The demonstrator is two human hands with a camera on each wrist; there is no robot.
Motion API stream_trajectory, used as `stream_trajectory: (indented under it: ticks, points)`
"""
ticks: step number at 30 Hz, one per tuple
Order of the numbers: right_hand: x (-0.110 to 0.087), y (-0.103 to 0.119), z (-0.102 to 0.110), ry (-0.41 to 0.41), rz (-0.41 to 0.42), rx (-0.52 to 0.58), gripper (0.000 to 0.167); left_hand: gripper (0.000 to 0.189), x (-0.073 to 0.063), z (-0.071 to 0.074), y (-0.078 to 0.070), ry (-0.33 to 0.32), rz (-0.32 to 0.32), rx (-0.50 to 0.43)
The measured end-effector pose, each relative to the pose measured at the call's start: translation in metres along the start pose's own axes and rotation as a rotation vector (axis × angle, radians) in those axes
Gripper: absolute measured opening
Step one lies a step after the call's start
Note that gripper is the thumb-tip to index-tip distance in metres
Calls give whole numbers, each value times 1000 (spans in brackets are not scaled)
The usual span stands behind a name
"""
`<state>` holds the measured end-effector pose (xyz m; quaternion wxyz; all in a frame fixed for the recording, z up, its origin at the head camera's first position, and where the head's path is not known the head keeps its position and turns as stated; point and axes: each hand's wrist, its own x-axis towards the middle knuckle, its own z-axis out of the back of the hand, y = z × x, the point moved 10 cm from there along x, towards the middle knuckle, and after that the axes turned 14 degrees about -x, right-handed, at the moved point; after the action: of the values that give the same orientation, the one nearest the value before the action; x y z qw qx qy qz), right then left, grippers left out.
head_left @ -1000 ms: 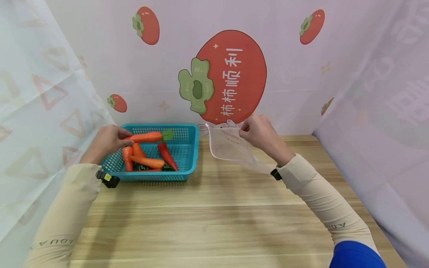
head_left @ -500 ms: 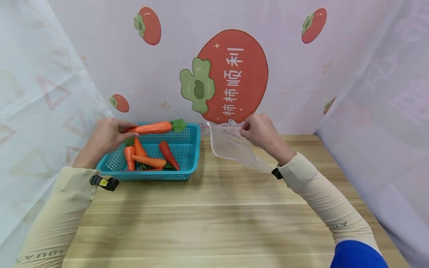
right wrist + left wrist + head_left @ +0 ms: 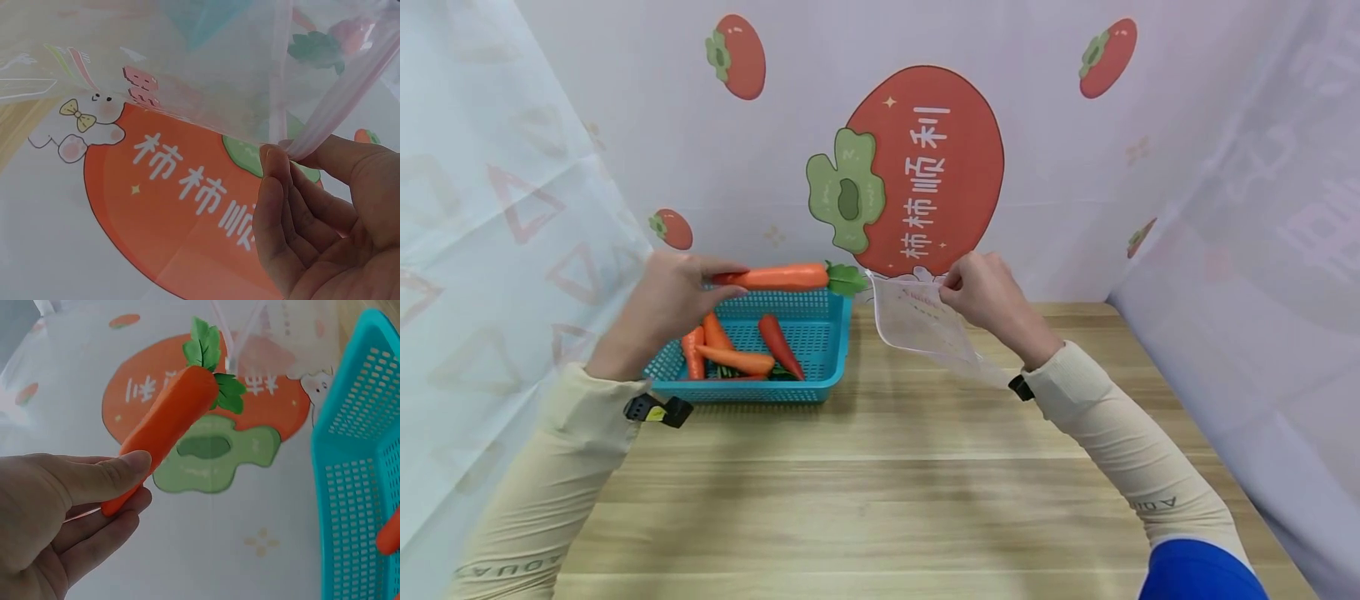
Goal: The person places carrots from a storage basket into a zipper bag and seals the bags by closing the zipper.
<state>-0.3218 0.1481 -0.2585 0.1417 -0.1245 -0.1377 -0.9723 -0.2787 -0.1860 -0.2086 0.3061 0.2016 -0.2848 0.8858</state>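
My left hand (image 3: 673, 304) pinches an orange carrot (image 3: 786, 277) by its narrow tip, thumb on top. The carrot is held level above the basket, its green leaves (image 3: 203, 347) pointing right toward the bag. A clear plastic zip bag (image 3: 921, 317) hangs from my right hand (image 3: 981, 292), which pinches it at the mouth edge. In the right wrist view the bag's pinkish zip strip (image 3: 350, 94) spreads into two edges away from the fingers, and the carrot's leaves show through the film. The carrot leaves come right up to the bag's left corner in the head view.
A turquoise perforated basket (image 3: 842, 350) stands at the back left of the wooden table (image 3: 865, 492). Several carrots (image 3: 741, 360) and a red chili pepper (image 3: 780, 346) lie in it. Printed cloth walls (image 3: 1037, 167) enclose the table at the back and both sides.
My left hand has lifted the carrot up from the basket and carried it right, bringing its leaves next to the bag. My right hand and the bag have stayed nearly still.
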Motion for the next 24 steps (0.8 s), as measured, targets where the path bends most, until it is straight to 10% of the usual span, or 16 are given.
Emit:
stream_trajectory:
  ticks: [14,24]
  points:
    - [1,3,2,2,2,-39,17,29,19,-27,-60,48,-173,-49]
    - [3,7,1,7,18,-62,18,24,32,-60,-78,177,-126,-1]
